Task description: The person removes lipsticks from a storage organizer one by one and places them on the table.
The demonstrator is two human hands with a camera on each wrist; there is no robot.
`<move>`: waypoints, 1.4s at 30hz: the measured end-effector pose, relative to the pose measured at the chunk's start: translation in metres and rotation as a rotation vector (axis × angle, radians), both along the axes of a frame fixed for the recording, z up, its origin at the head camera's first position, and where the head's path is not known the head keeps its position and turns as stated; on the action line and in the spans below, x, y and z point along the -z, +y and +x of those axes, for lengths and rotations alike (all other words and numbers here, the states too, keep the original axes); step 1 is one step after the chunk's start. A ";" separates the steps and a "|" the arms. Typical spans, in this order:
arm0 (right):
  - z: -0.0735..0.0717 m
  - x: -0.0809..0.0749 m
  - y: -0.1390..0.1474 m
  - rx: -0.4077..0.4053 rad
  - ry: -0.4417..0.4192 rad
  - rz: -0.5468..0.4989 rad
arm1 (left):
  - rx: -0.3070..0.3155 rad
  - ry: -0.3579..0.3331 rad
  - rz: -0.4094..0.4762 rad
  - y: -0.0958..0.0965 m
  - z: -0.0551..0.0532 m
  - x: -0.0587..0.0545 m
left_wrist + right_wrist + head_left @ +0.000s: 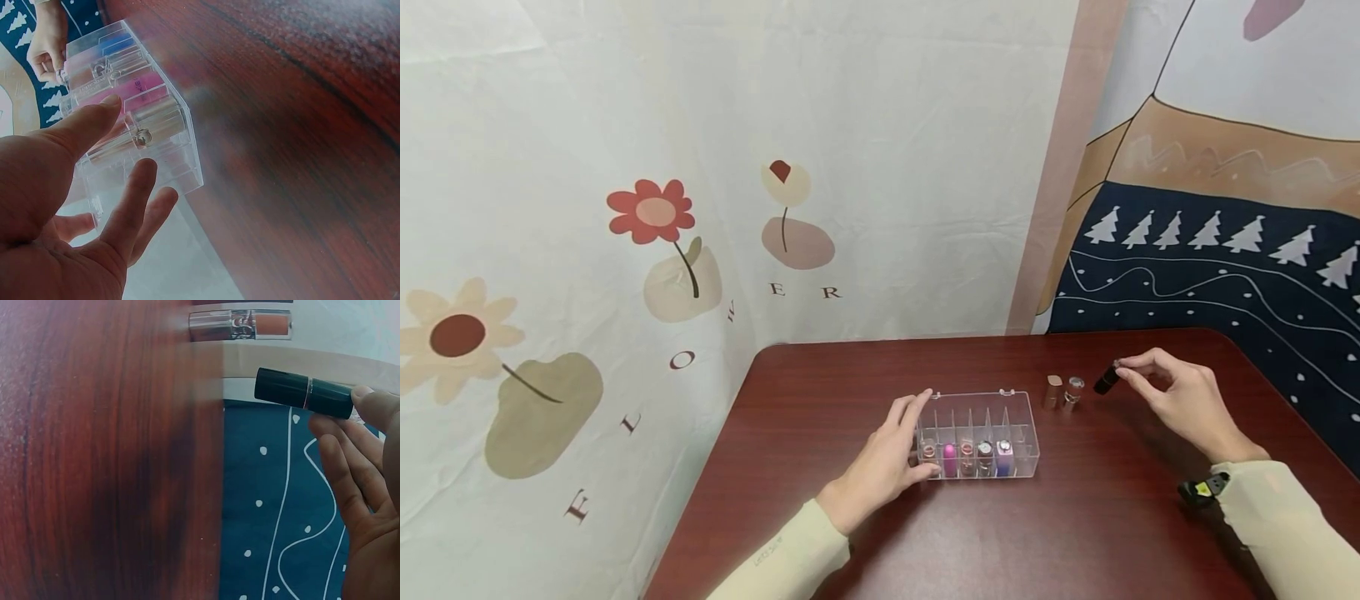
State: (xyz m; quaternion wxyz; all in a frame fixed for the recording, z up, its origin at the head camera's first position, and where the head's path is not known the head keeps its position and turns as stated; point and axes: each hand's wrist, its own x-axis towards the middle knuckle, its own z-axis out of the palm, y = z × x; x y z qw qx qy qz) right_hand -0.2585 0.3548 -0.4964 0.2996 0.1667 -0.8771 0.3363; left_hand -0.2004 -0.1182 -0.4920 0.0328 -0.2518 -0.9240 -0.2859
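At the right, above the table, my right hand (1187, 400) pinches a black lipstick (300, 392) by one end between thumb and fingers. The tube is tilted, its free end pointing left and down. My left hand (883, 454) rests at the left end of a clear divided box (1027, 465), thumb at the front edge, index finger by the back. Its fingers are spread and fairly straight in the left wrist view. Several lip products stand in the front row, among them a bright pink one (950, 460) and a purple-blue one (1004, 460). The back compartments hold nothing visible.
Between the box and my right hand, a brown tube (1053, 392) and a clear tube with a silvery top (1072, 393) stand side by side. The dark red wooden table (985, 542) ends at printed cloth hangings (910, 167) behind.
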 end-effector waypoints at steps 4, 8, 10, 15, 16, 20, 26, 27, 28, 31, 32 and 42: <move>-0.001 0.002 0.000 -0.008 -0.018 0.011 | -0.001 0.005 -0.003 0.000 0.000 0.001; -0.003 0.004 0.001 -0.016 -0.025 0.028 | -0.001 0.003 -0.002 0.000 0.000 0.001; -0.004 0.005 0.001 -0.026 -0.020 0.039 | -0.003 0.001 -0.002 -0.001 -0.001 0.002; -0.006 0.007 -0.001 -0.038 -0.013 0.065 | -0.002 -0.003 -0.001 -0.001 0.000 0.002; -0.007 0.008 -0.002 -0.038 -0.015 0.069 | -0.001 -0.002 0.000 -0.001 0.000 0.002; -0.007 0.011 -0.003 -0.043 -0.035 0.086 | 0.002 0.004 -0.003 0.000 0.000 0.001; -0.006 0.014 -0.005 -0.039 -0.065 0.105 | -0.002 -0.004 -0.004 0.001 0.000 0.000; -0.006 0.014 -0.005 -0.039 -0.072 0.106 | -0.003 -0.005 -0.004 0.001 0.000 0.000; -0.006 0.014 -0.005 -0.040 -0.079 0.107 | -0.003 -0.006 -0.004 0.001 0.000 0.000; -0.006 0.015 -0.006 -0.045 -0.099 0.105 | -0.004 -0.002 -0.008 0.001 0.000 -0.001; -0.006 0.015 -0.006 -0.047 -0.105 0.102 | -0.003 -0.001 -0.010 0.001 0.000 -0.001; -0.008 0.017 -0.009 -0.078 -0.125 0.091 | -0.006 0.007 -0.016 0.001 0.001 -0.002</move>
